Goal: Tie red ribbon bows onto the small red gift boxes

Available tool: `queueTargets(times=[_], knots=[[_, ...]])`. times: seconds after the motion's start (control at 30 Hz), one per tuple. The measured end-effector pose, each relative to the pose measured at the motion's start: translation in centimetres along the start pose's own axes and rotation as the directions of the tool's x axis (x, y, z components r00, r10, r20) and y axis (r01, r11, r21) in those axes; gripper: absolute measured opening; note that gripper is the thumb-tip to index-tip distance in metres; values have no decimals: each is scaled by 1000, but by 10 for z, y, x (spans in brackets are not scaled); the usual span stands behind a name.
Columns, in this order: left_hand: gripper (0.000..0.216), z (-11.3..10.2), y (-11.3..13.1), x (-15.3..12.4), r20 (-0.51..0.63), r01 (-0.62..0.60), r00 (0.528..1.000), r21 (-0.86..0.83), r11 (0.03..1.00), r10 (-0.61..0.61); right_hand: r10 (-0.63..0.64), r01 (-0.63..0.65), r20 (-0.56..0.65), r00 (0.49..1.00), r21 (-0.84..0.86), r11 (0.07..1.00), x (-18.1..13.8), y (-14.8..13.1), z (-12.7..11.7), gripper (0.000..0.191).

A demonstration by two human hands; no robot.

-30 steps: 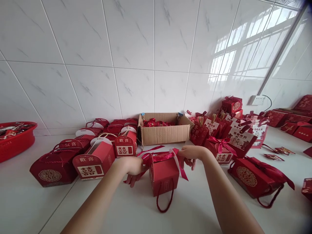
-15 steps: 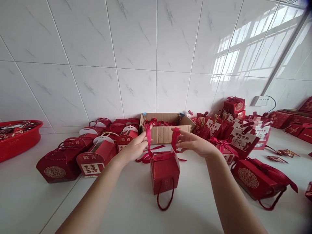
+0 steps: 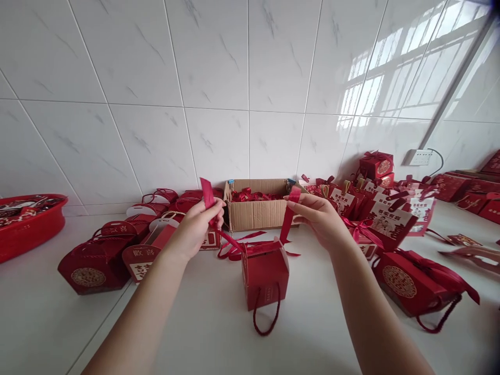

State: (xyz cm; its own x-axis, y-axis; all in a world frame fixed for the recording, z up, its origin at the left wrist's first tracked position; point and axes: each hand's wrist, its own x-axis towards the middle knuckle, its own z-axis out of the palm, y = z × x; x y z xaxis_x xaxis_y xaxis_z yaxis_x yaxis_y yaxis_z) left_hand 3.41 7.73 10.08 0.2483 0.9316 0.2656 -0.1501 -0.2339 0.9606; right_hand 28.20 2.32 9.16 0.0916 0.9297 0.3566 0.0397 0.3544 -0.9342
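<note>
A small red gift box (image 3: pixel 264 273) with a cord handle hanging down its front stands on the white counter (image 3: pixel 211 328) between my hands. A red ribbon (image 3: pixel 288 221) runs across the box's top. My left hand (image 3: pixel 195 226) pinches one ribbon end, raised up and to the left. My right hand (image 3: pixel 318 216) pinches the other end, lifted above the box's right side. Both ends are pulled taut and apart.
An open cardboard box (image 3: pixel 258 208) with red ribbons stands behind, against the tiled wall. Several red gift boxes (image 3: pixel 94 263) crowd the left, and more gift boxes (image 3: pixel 406 284) the right. A red basket (image 3: pixel 27 226) sits at far left. A wall socket (image 3: pixel 416 156) is at right.
Both hands rose from the box's sides with the ribbon ends, then spread apart; my left hand moved farther left, drawing the ribbon tight.
</note>
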Motion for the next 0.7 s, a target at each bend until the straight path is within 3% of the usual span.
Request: queueTargets(times=[0.17,0.27,0.5,0.6,0.7], knots=[[32,-1,12,-4,123,83,991,-297,951,-48,-92,83,-111,990,-78,993,-3,-4,0,32],[43,5,16,-8,86,59,996,-388,920,-28,-179,167,-155,972,-86,982,-4,-5,2,30],[12,12,9,-3,-63,50,994,-452,891,-88,-234,215,-201,951,-108,971,-6,-6,1,24],[10,11,7,-1,-178,-72,984,-399,914,0,-243,229,-223,944,-90,969,-7,-7,0,22],[13,9,6,-3,-300,-260,932,-161,952,204,-251,229,-232,940,-119,966,-7,-8,-2,22]])
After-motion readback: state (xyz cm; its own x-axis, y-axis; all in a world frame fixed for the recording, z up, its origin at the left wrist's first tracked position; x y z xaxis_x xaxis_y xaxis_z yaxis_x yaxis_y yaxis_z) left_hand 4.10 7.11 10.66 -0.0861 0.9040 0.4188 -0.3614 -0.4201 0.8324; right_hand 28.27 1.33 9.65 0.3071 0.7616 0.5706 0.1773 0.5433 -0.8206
